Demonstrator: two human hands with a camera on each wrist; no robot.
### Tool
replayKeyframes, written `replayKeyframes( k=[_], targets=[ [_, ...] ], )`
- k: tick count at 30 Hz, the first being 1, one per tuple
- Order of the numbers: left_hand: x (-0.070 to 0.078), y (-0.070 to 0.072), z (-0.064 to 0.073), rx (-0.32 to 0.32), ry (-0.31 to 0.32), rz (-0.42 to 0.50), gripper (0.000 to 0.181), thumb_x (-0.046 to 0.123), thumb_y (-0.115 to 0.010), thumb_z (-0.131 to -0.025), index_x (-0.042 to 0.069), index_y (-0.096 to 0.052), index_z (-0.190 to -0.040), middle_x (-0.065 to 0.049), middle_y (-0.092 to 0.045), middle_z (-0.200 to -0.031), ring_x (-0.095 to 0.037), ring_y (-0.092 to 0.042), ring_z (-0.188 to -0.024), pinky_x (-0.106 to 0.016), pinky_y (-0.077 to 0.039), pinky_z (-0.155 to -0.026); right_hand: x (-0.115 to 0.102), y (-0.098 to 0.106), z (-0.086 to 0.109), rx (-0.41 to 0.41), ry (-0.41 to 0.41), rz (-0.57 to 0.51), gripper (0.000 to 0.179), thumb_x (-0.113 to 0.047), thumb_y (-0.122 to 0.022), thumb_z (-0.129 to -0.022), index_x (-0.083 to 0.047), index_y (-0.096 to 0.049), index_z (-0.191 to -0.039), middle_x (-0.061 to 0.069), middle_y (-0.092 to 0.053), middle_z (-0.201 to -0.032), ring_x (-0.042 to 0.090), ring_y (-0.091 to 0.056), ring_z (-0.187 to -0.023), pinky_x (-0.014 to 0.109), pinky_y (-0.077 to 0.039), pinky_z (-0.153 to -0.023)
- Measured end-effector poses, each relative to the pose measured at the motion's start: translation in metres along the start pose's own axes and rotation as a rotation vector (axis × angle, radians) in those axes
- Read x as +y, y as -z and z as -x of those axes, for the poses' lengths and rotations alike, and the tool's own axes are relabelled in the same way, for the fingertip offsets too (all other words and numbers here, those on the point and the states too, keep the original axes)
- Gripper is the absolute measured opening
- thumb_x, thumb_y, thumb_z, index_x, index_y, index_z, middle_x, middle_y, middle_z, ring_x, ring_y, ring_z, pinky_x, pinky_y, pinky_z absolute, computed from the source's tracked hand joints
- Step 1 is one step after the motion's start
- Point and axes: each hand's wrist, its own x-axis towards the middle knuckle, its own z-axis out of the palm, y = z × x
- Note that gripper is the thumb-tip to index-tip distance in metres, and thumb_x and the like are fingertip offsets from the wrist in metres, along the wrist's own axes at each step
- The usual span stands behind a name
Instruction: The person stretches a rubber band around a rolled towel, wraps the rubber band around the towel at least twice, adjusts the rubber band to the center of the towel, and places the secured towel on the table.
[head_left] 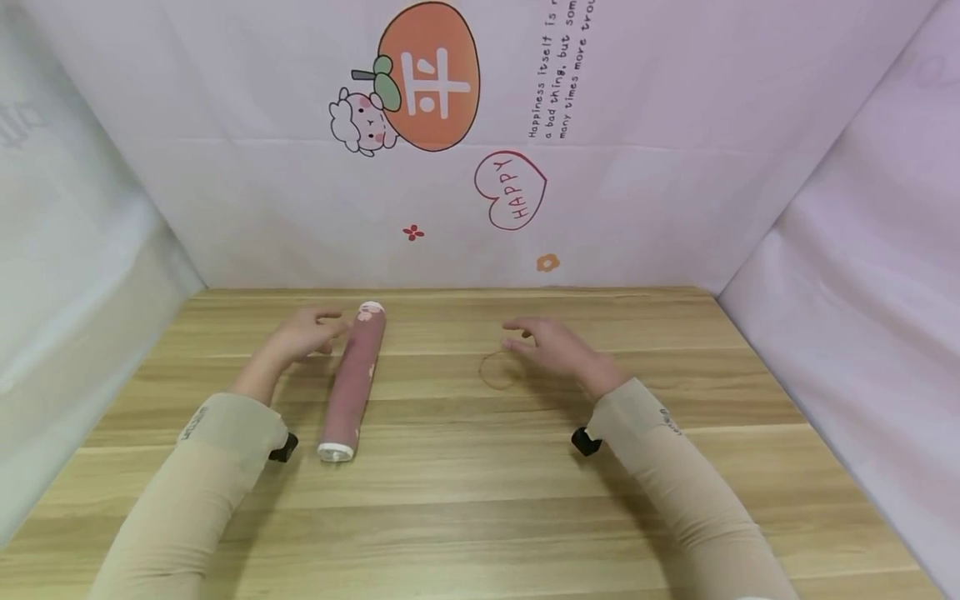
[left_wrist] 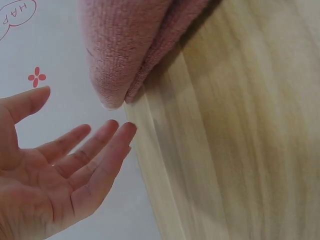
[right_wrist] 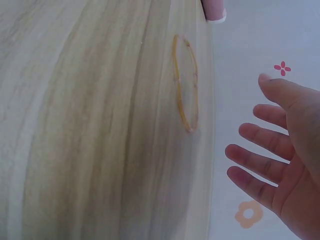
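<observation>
A rolled pink towel [head_left: 355, 383] with white ends lies on the left half of the wooden table [head_left: 450, 533], running away from the viewer. Just left of its far part, my left hand [head_left: 303, 333] hovers with loosely bent fingers. In the left wrist view a gap shows between those fingertips and the towel [left_wrist: 125, 45]; the palm is bare. A thin yellowish-brown loop, which looks like a rubber band [right_wrist: 178, 82], rests on the table right of the towel. Beside and above the loop is my right hand [head_left: 551, 343], fingers apart and holding nothing in the right wrist view.
A white printed cloth [head_left: 637, 200] stands along the table's back edge. More white cloth hangs at the left side [head_left: 75, 250] and right side [head_left: 862, 275]. Each wrist carries a small black camera, one on the left cuff [head_left: 284, 448], one on the right [head_left: 586, 442].
</observation>
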Motion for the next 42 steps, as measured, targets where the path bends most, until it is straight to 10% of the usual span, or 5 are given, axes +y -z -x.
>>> replayKeyframes(
  k=[13, 21, 42],
  targets=[
    [0.001, -0.010, 0.005, -0.061, 0.055, -0.009, 0.061, 0.027, -0.053, -0.106, -0.016, -0.038, -0.146, -0.027, -0.060, -0.115, -0.021, -0.063, -0.081, -0.036, -0.058, -0.076, -0.003, -0.003, -0.005, -0.006, 0.004, -0.004, 0.035, -0.021, -0.063, -0.104, 0.002, -0.066, -0.131, 0.017, -0.067, -0.130, 0.029, -0.064, -0.109, 0.045, -0.053, -0.095],
    [0.002, -0.016, 0.005, -0.086, 0.051, -0.027, 0.066, 0.021, -0.060, -0.102, -0.021, -0.034, -0.145, -0.039, -0.047, -0.140, -0.041, -0.065, -0.108, -0.041, -0.058, -0.087, 0.005, -0.009, -0.008, 0.015, -0.058, -0.030, 0.030, -0.016, -0.065, -0.103, 0.003, -0.070, -0.125, 0.015, -0.070, -0.112, 0.027, -0.065, -0.100, 0.042, -0.054, -0.088],
    [0.004, -0.022, 0.007, -0.201, 0.048, -0.021, 0.048, 0.021, -0.074, -0.093, -0.018, -0.059, -0.118, -0.015, -0.067, -0.096, -0.018, -0.065, -0.084, -0.032, -0.059, -0.076, 0.004, -0.016, -0.009, 0.017, -0.092, 0.044, 0.020, -0.008, -0.072, -0.096, 0.004, -0.074, -0.112, 0.013, -0.071, -0.099, 0.024, -0.062, -0.091, 0.040, -0.053, -0.083]
  ],
)
